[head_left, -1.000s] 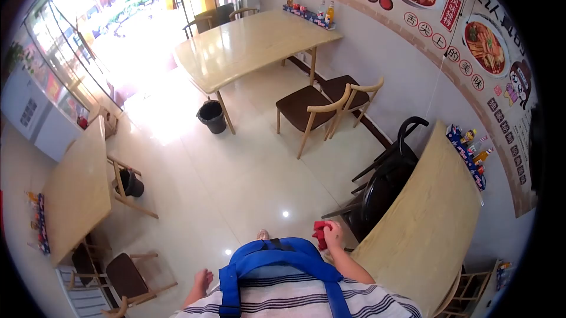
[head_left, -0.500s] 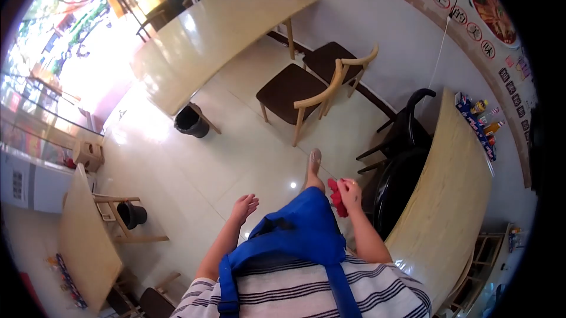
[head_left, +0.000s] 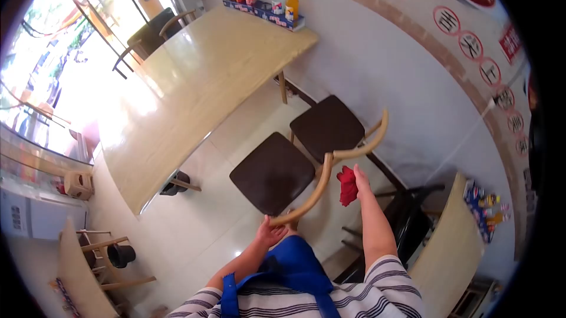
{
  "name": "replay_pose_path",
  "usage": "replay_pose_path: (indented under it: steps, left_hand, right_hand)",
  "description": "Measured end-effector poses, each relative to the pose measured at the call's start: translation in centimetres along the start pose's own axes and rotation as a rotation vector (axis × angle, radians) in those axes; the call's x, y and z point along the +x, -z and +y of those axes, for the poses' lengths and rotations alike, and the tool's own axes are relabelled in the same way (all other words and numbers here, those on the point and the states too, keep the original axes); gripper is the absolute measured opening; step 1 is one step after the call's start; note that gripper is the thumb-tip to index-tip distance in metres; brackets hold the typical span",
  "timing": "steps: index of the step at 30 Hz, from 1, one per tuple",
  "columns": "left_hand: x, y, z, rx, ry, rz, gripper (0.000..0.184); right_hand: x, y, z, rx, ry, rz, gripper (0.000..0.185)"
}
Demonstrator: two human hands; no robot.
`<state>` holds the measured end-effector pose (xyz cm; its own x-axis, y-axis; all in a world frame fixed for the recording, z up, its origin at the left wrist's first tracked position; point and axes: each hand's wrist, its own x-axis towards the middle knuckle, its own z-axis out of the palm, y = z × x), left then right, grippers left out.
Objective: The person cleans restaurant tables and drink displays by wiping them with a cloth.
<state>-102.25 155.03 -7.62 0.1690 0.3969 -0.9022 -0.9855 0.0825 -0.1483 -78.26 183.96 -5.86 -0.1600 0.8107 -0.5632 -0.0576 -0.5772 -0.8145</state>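
Observation:
A crumpled red cloth (head_left: 348, 186) hangs from my right hand (head_left: 362, 181), which is raised beside the curved wooden backs of two chairs. My left hand (head_left: 271, 232) is at the left end of the nearer chair's backrest (head_left: 312, 197), palm up with fingers apart; whether it touches the wood is hard to tell. That chair has a dark brown seat (head_left: 273, 173), and a second brown-seated chair (head_left: 328, 120) stands against it, nearer the wall. Both chairs are beside a long pale wooden table (head_left: 200, 76).
A blue box with bottles (head_left: 265, 14) is on the long table by the wall. Black chairs (head_left: 407, 223) and another wooden table (head_left: 451, 247) are at the right. Black bins (head_left: 121, 255) stand on the left and under the long table (head_left: 175, 183). A wooden stool (head_left: 78, 185) stands far left.
The long table and the two brown-seated chairs are now much closer. My left hand has come to the nearer chair's backrest. My right hand has reached forward with the red cloth.

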Motion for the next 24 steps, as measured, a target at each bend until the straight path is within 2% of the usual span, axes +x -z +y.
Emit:
replay_pose_path:
  steps: [1, 2, 3, 4, 5, 6, 7, 9, 11, 13, 14, 15, 17, 18, 19, 21, 23, 24]
  left_hand:
    - [1.8, 0.0, 0.7, -0.09, -0.015, -0.128, 0.087]
    - [1.7, -1.3, 1.1, -0.11, -0.023, -0.131, 0.087]
    - [0.7, -2.3, 1.0, -0.182, -0.002, 0.091, 0.08]
    - [-0.1, -3.2, 1.1, -0.254, 0.025, 0.312, 0.072]
    - [0.1, -3.6, 1.5, -0.279, 0.022, 0.309, 0.072]
    - [0.3, -3.2, 1.5, -0.257, -0.056, 0.426, 0.067]
    - [0.3, -2.4, 1.5, -0.233, -0.13, 0.542, 0.062]
    - [1.9, 0.8, 4.6, -0.166, -0.177, 0.496, 0.047]
    - [0.1, 0.5, 7.6, -0.079, -0.294, 0.474, 0.047]
    - [1.1, 4.7, 11.7, 0.118, -0.407, 0.249, 0.041]
    - [-0.2, 4.3, 12.8, 0.135, -0.45, 0.34, 0.039]
    - [-1.3, 3.0, 14.2, 0.154, -0.489, 0.423, 0.037]
    - [-2.0, 4.0, 15.9, 0.171, -0.56, 0.297, 0.036]
    - [-2.3, 4.8, 16.3, 0.145, -0.561, 0.311, 0.036]
    - [-2.4, 5.4, 16.8, 0.125, -0.568, 0.325, 0.036]
    - [-4.1, 5.7, 16.5, 0.079, -0.547, 0.316, 0.036]
    - [-5.3, 6.8, 15.6, -0.044, -0.595, 0.311, 0.037]
    - [-4.9, 8.7, 15.7, -0.152, -0.586, 0.373, 0.038]
  right_hand:
    - [1.8, 0.0, -1.2, 0.009, -0.123, 0.007, 0.043]
    - [4.4, 0.4, -1.3, -0.02, -0.143, -0.009, 0.055]
    - [6.5, 0.5, -1.3, -0.038, -0.151, -0.026, 0.055]
    - [8.4, 0.6, -1.1, 0.059, -0.266, 0.017, 0.061]
    - [10.0, 0.3, -1.3, 0.155, -0.379, 0.066, 0.067]
    - [10.7, -0.1, -1.9, 0.143, -0.423, 0.205, 0.074]
    - [11.1, -0.4, -2.2, 0.121, -0.428, 0.194, 0.074]
    - [12.1, 0.2, -1.4, 0.224, -0.511, 0.145, 0.074]
    - [13.3, 0.1, -0.6, 0.256, -0.569, 0.106, 0.074]
    - [13.7, -0.3, 0.1, 0.356, -0.547, 0.203, 0.067]
    - [12.9, -1.2, -0.4, 0.356, -0.52, 0.245, 0.052]
    - [13.0, -1.7, 0.2, 0.343, -0.523, 0.247, 0.052]
    - [14.3, -2.4, 1.3, 0.337, -0.475, 0.072, 0.041]
    - [14.1, -3.7, 1.0, 0.369, -0.536, 0.032, 0.033]
    - [13.7, -5.6, 1.2, 0.398, -0.489, 0.138, 0.034]
    - [10.4, -10.1, -0.9, 0.385, -0.534, 0.105, 0.034]
    - [9.9, -11.7, 0.9, 0.362, -0.527, 0.115, 0.034]
    - [9.7, -12.5, 1.6, 0.348, -0.519, 0.121, 0.034]
